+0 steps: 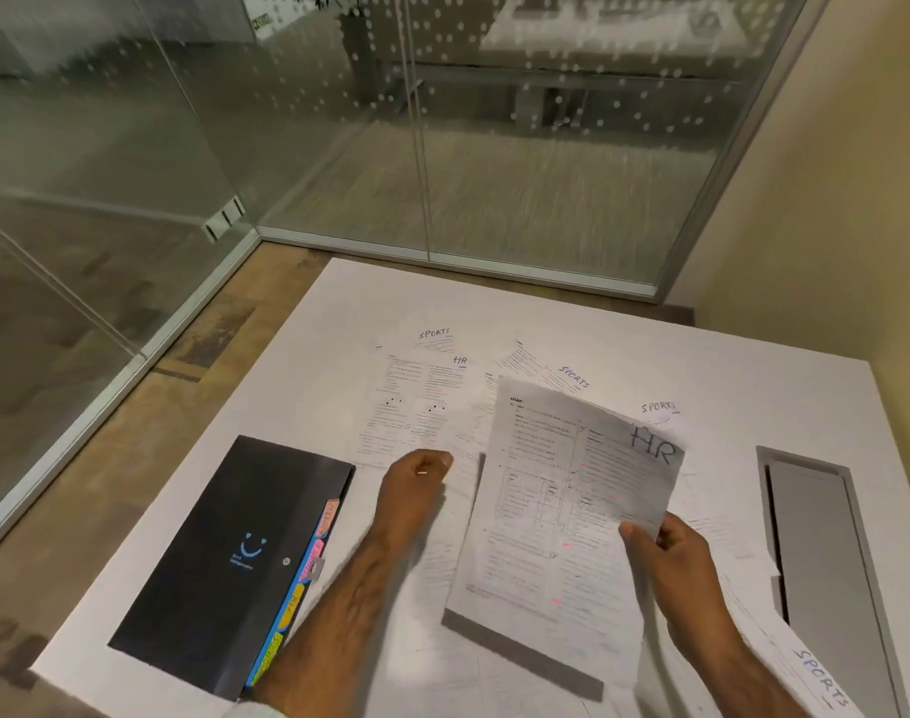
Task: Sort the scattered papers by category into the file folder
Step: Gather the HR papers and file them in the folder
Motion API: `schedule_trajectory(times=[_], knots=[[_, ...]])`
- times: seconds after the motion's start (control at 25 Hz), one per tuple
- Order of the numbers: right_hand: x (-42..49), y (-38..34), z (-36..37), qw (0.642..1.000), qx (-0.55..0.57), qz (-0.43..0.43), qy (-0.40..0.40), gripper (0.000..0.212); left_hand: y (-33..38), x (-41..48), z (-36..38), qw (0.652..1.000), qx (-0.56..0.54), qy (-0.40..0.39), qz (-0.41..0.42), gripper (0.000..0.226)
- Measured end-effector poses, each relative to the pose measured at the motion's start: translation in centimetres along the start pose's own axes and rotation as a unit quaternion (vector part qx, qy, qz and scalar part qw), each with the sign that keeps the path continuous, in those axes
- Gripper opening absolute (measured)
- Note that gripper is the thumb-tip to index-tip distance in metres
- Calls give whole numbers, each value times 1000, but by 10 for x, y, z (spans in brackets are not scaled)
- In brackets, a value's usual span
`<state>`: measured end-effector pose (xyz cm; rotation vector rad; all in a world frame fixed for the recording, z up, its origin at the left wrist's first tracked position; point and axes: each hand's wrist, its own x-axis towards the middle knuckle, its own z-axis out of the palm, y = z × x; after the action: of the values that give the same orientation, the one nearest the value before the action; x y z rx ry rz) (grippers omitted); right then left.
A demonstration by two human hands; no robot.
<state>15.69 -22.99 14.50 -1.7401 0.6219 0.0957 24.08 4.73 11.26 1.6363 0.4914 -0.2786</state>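
The right hand (665, 557) pinches the HR sheet (561, 510) at its right edge, thumb on the printed face. It holds the sheet lifted and tilted above the table (297, 355), with the handwritten "HR" at the sheet's upper right corner. The left hand (416, 484) lies just left of that sheet, fingers curled over the loose papers (421, 406). Whether it grips one of them or only rests there cannot be told.

The loose papers spread across the middle of the table toward the far edge, overlapping each other. Their headings read "SPORTS" and "HR". One more SPORTS sheet (820, 676) lies at the near right corner, beside a grey hatch (815, 536) set into the table along the right edge.

The file folder (224, 557), black and closed, lies flat at the near left corner, under the left forearm. Coloured tabs stick out along its right side, among them a yellow HR tab (292, 606) and a green SPORTS tab (269, 658).

The step in hand looks like picking and reading: one sheet has been taken up and its category is plain. Most of the sorting seems left to do, since many papers lie unfiled. The next move probably calls for the left hand to open the folder and part it at the yellow tab. The right hand would then carry the sheet across to the near left corner and slide it in edge first. Thin paper held by one edge may buckle or catch on the tabs.
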Motion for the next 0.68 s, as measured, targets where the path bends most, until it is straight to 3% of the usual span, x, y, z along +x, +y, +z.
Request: schedule_trajectory(times=[0.12,0.28,0.4,0.68], knots=[[13,-6,13,999,1,26,24,15,0,76,-43,994,94,54,12,27],[27,-11,35,996,-14,61,71,15,-6,175,-89,972,231,32,18,60],[38,-18,48,991,-48,76,98,12,10,222,-91,926,369,35,66,77],[46,-11,83,986,-65,112,108,14,19,299,-81,847,519,-27,113,108]])
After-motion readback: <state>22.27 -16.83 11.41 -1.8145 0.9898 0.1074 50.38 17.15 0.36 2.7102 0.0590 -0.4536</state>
